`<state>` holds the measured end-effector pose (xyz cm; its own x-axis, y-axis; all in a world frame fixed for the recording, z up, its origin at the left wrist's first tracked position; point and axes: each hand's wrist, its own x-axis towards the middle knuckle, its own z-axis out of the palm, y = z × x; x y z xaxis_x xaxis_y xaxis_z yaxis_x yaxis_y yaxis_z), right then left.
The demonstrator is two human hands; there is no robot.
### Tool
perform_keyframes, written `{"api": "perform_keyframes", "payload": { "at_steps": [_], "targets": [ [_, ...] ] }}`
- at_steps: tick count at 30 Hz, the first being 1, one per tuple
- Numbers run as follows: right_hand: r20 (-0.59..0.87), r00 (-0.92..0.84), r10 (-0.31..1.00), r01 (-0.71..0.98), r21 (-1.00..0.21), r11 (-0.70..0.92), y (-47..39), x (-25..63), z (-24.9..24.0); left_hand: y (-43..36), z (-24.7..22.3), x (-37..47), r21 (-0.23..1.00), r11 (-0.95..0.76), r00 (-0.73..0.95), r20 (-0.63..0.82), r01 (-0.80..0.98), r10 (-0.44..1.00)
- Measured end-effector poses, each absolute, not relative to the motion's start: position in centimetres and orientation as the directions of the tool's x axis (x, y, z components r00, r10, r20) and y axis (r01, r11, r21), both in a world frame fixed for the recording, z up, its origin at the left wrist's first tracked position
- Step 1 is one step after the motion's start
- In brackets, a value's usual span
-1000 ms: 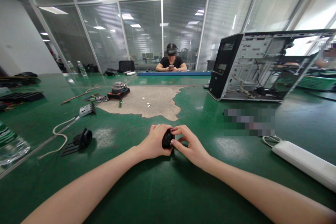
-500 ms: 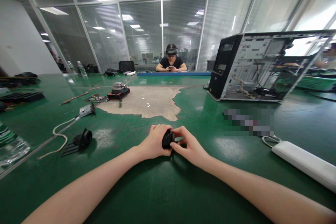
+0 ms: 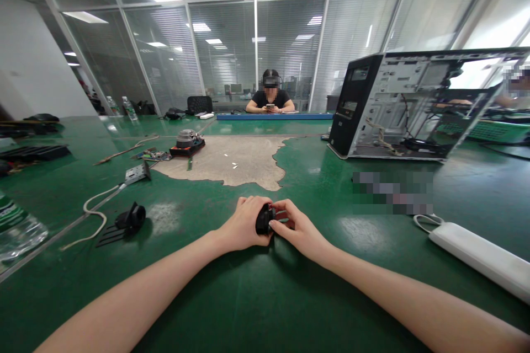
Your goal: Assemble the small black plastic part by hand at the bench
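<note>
A small black part (image 3: 263, 220), its kind unclear, is held low over the green table, directly in front of me. My left hand (image 3: 245, 225) wraps around its left side, fingers over the far edge and thumb below. On its right end are the bent fingertips and thumb of my right hand (image 3: 298, 230), pinching a darker ridged piece there. My fingers hide much of the part. To the left lies a black bracket-like piece (image 3: 131, 219) with thin prongs, apart from both hands.
An opened computer case (image 3: 360, 105) stands at right, with a white power strip (image 3: 476, 253) nearer. A water bottle (image 3: 19, 226), a cable (image 3: 97, 212) and a heatsink-like block (image 3: 187, 142) are on the left. Across the table sits a person (image 3: 270, 100) holding a phone.
My right fingertips have shifted slightly around the end of the black part, showing more of its ridged edge. My left hand stays in place.
</note>
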<state>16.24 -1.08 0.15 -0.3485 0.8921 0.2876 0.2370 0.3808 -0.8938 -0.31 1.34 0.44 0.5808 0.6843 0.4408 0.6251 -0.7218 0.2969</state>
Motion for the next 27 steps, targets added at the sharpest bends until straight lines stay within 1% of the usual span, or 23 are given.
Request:
{"api": "perform_keyframes", "payload": {
  "at_steps": [4,6,8,12,15,17,22,24,27],
  "targets": [
    [0.436,-0.334,0.836,0.278,-0.801,0.529,-1.39,16.3,0.26,1.28,0.51,-0.29,0.307,-0.723,0.587,0.43,0.619,0.686],
    [0.475,-0.328,0.817,0.278,-0.778,0.563,-1.41,16.33,0.26,1.25,0.54,-0.24,0.308,-0.719,0.582,0.432,0.623,0.689],
    [0.448,-0.313,0.837,0.274,-0.802,0.531,-1.27,16.34,0.19,1.25,0.54,-0.22,0.307,-0.714,0.576,0.433,0.629,0.693],
    [0.301,-0.309,0.902,0.215,-0.902,0.375,-0.9,16.25,-0.03,1.31,0.5,-0.26,0.306,-0.715,0.582,0.425,0.628,0.693],
    [0.242,-0.34,0.909,0.199,-0.926,0.322,-0.89,16.2,-0.06,1.32,0.47,-0.29,0.3,-0.721,0.583,0.435,0.625,0.686],
    [0.268,-0.35,0.898,0.215,-0.91,0.355,-1.04,16.22,0.0,1.31,0.48,-0.31,0.302,-0.722,0.583,0.437,0.623,0.685],
    [0.434,-0.326,0.84,0.265,-0.811,0.522,-1.38,16.33,0.2,1.24,0.6,-0.34,0.316,-0.726,0.587,0.434,0.611,0.683],
    [0.443,-0.315,0.84,0.265,-0.808,0.526,-1.4,16.32,0.23,1.24,0.59,-0.33,0.31,-0.725,0.582,0.443,0.614,0.682],
    [0.38,-0.319,0.868,0.235,-0.856,0.461,-1.36,16.25,0.2,1.3,0.49,-0.29,0.308,-0.725,0.58,0.446,0.616,0.682]
  ]
}}
